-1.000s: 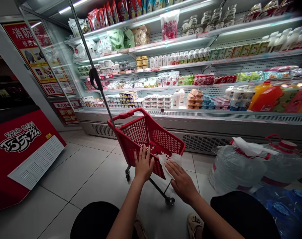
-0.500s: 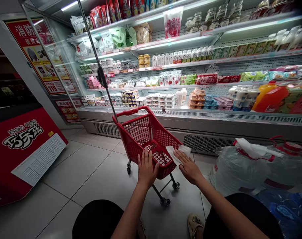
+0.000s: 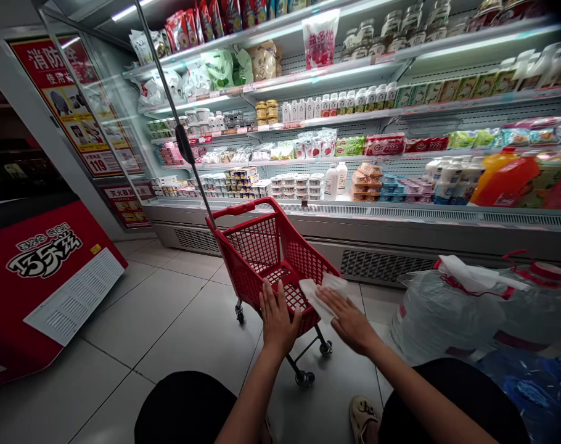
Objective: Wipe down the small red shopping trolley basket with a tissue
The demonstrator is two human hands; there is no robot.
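A small red shopping cart (image 3: 257,243) with a plastic grid basket stands in front of my knees. My left hand (image 3: 280,320) rests with its fingers stretched on the near left corner of the basket rim, holding nothing. At the near right corner, my right hand (image 3: 348,317) has a white wipe (image 3: 315,296) under its fingers, pressed to the rim. The wipe sticks out past the fingertips and to the left. My right thumb is hidden. A thin dark pole (image 3: 169,98) rises from the cart's handle end.
A lit refrigerated shelf (image 3: 308,206) with dairy and drinks spans the back. A red freezer chest (image 3: 68,246) stands at left. Large wrapped water bottles (image 3: 447,317) sit by my right knee. Pale tiles (image 3: 169,320) cover the floor.
My right hand has slid slightly left and toward me with the wipe along the rim. My left hand has shifted a little to the right. The cart has tilted or turned slightly.
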